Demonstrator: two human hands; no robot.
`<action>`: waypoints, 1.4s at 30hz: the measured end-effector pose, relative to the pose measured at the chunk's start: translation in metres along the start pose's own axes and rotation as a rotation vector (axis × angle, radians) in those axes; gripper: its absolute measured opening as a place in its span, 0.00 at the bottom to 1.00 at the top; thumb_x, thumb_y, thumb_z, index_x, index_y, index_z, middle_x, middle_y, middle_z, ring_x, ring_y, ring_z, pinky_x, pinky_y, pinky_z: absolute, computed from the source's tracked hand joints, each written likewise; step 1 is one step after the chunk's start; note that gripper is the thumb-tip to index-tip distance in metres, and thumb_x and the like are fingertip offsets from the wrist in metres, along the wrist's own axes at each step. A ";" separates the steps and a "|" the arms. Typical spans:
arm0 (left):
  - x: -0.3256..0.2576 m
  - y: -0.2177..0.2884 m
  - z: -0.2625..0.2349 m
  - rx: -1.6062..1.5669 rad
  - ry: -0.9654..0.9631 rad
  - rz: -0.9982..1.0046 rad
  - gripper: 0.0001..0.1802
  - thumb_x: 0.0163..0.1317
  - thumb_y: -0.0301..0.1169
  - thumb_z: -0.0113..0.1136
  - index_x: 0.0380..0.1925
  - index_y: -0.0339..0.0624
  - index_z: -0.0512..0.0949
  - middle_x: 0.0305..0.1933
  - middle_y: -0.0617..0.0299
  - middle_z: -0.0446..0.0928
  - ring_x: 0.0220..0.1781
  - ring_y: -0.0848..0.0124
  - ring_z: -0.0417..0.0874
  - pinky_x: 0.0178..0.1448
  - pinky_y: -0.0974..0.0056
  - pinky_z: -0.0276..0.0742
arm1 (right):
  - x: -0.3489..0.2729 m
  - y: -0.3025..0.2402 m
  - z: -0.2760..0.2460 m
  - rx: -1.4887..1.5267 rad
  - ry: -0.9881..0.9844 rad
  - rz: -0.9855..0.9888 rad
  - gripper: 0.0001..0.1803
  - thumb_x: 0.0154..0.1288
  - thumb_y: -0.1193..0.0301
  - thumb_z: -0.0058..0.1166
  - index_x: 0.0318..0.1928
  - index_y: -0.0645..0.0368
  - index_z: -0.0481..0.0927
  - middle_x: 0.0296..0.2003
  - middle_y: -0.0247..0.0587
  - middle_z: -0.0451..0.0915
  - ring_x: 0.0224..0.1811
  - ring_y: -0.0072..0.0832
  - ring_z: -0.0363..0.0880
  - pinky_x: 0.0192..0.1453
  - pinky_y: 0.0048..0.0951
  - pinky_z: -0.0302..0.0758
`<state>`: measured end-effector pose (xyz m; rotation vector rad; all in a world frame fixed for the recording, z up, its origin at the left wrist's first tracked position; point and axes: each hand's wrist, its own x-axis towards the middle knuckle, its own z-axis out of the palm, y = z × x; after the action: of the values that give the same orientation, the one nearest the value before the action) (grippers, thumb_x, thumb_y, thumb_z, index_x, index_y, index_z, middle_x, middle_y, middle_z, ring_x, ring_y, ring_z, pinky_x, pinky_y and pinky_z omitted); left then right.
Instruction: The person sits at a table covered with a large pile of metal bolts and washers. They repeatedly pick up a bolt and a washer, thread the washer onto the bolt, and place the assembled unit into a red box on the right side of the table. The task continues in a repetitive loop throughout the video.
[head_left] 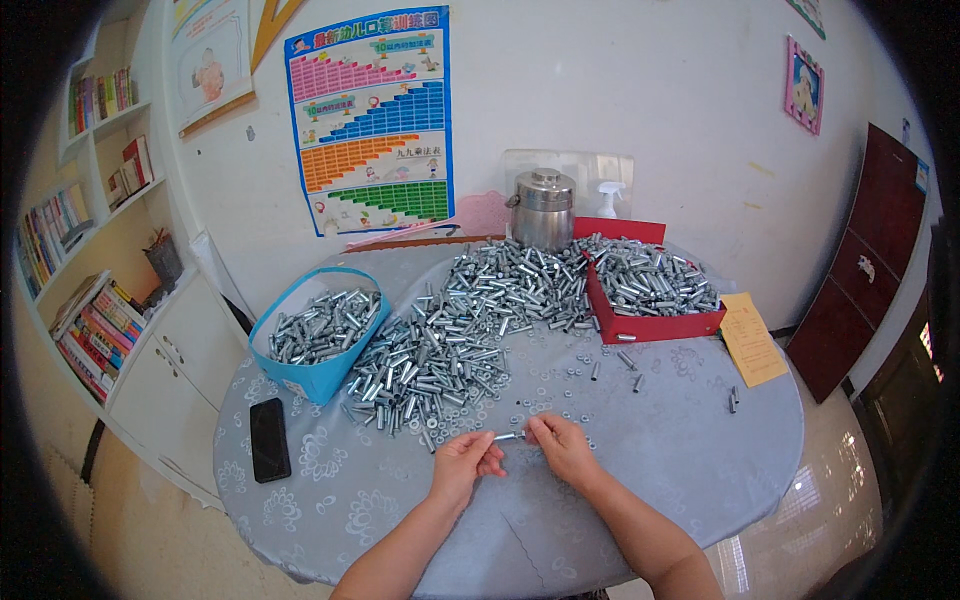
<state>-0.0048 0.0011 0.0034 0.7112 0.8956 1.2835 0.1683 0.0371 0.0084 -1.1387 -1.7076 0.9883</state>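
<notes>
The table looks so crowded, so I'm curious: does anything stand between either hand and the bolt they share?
Nothing visible does. The left hand and right hand each pinch an end of the bolt; the loose pile lies beyond them.

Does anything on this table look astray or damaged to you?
A couple of metal pieces lie on the right, below the yellow paper, apart from the big loose heap, so they look strayed. Near the front edge, a thin dark line runs crack-like across the grey tablecloth; I can't tell whether it's a tear or crease.
</notes>
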 end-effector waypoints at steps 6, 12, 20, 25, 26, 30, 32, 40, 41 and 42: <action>0.000 0.003 0.000 -0.013 0.101 0.029 0.09 0.61 0.30 0.52 0.33 0.32 0.74 0.26 0.57 0.75 0.21 0.75 0.74 0.27 0.67 0.79 | -0.003 -0.001 -0.002 0.009 -0.110 0.056 0.21 0.67 0.62 0.40 0.28 0.67 0.77 0.22 0.37 0.76 0.28 0.22 0.73 0.36 0.24 0.70; 0.002 0.002 0.000 -0.041 0.109 0.038 0.09 0.61 0.30 0.52 0.33 0.33 0.74 0.25 0.57 0.75 0.21 0.75 0.74 0.27 0.66 0.79 | -0.002 0.001 0.000 0.069 -0.062 -0.017 0.21 0.67 0.59 0.40 0.32 0.65 0.78 0.26 0.41 0.78 0.28 0.25 0.75 0.36 0.25 0.71; 0.002 0.000 -0.003 -0.049 0.105 0.056 0.09 0.61 0.30 0.52 0.33 0.33 0.73 0.25 0.57 0.75 0.21 0.74 0.74 0.27 0.66 0.79 | -0.003 -0.003 -0.003 0.143 -0.131 0.062 0.21 0.68 0.60 0.39 0.36 0.65 0.78 0.28 0.41 0.78 0.30 0.25 0.75 0.39 0.25 0.71; 0.004 -0.002 -0.002 -0.020 0.113 0.078 0.09 0.61 0.30 0.53 0.33 0.33 0.73 0.25 0.56 0.75 0.21 0.74 0.75 0.27 0.65 0.80 | 0.006 -0.001 -0.014 0.295 -0.095 0.043 0.21 0.67 0.60 0.40 0.36 0.65 0.79 0.28 0.39 0.79 0.30 0.25 0.74 0.40 0.25 0.70; 0.004 -0.001 -0.003 -0.007 0.124 0.085 0.09 0.60 0.30 0.53 0.33 0.32 0.73 0.25 0.56 0.75 0.21 0.73 0.75 0.27 0.65 0.80 | 0.009 0.005 -0.022 0.381 -0.116 0.147 0.21 0.67 0.60 0.40 0.35 0.65 0.79 0.28 0.39 0.79 0.30 0.25 0.74 0.40 0.25 0.70; 0.010 -0.001 -0.009 -0.029 0.150 0.116 0.10 0.60 0.30 0.53 0.34 0.32 0.73 0.25 0.55 0.75 0.21 0.73 0.75 0.28 0.64 0.81 | 0.019 0.015 -0.061 0.246 0.211 0.092 0.19 0.66 0.61 0.42 0.33 0.64 0.79 0.31 0.39 0.79 0.33 0.26 0.74 0.44 0.27 0.70; 0.011 0.001 -0.010 -0.035 0.160 0.120 0.10 0.60 0.30 0.53 0.34 0.31 0.73 0.26 0.55 0.75 0.21 0.73 0.75 0.28 0.64 0.81 | 0.020 0.025 -0.069 0.011 0.275 0.006 0.18 0.64 0.60 0.45 0.35 0.64 0.79 0.32 0.44 0.79 0.36 0.30 0.75 0.46 0.30 0.70; 0.011 0.008 -0.008 -0.015 0.185 0.110 0.10 0.60 0.30 0.53 0.34 0.33 0.72 0.27 0.56 0.75 0.22 0.73 0.75 0.28 0.64 0.80 | 0.015 0.044 -0.050 -0.598 0.310 -0.297 0.15 0.57 0.64 0.52 0.42 0.60 0.77 0.44 0.45 0.75 0.48 0.41 0.70 0.54 0.37 0.65; 0.013 0.009 -0.009 -0.027 0.175 0.113 0.10 0.60 0.30 0.53 0.35 0.32 0.72 0.27 0.56 0.75 0.22 0.73 0.75 0.29 0.63 0.80 | 0.015 0.048 -0.051 -0.639 0.308 -0.289 0.15 0.57 0.65 0.52 0.43 0.60 0.77 0.45 0.45 0.75 0.48 0.40 0.71 0.54 0.36 0.66; 0.013 0.008 -0.010 -0.036 0.170 0.115 0.09 0.60 0.29 0.53 0.35 0.32 0.72 0.27 0.55 0.75 0.22 0.73 0.75 0.29 0.63 0.81 | 0.016 0.046 -0.050 -0.635 0.236 -0.285 0.15 0.56 0.65 0.52 0.43 0.59 0.77 0.45 0.45 0.75 0.49 0.41 0.70 0.54 0.37 0.66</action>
<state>-0.0171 0.0149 0.0034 0.6397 0.9781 1.4761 0.2245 0.0724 -0.0132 -1.2860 -1.9694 0.1170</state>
